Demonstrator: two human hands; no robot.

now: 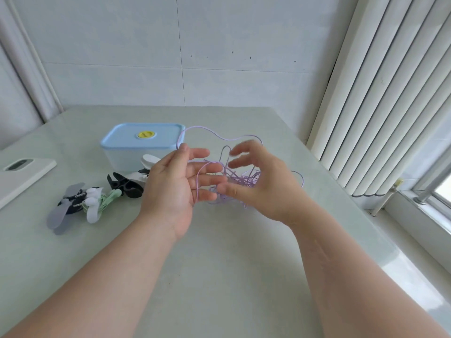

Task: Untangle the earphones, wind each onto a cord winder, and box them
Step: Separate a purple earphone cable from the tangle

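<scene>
Left hand (175,184) open flat, fingers straight, loop of purple earphones (244,179) draped across them, no pinch. Right hand (258,184) spread, fingers loosely bent, blurred, gripping nothing; thumb at tangle edge. Tangle sits between both sets of fingertips. Box (127,137) beyond left fingertips, blue lid on, contents not visible. Cord winders (124,185) left of left hand; green cord (107,198) wound among them.

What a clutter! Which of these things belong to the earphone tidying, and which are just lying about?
Belongs to the job: tangled purple earphone cord, between left hand and right hand; black plastic cord winder; white winder wound with green cord; grey winder wound with dark cord; blue-lidded clear plastic box.
Just lying about: flat white device, far left; white vertical blinds.
</scene>
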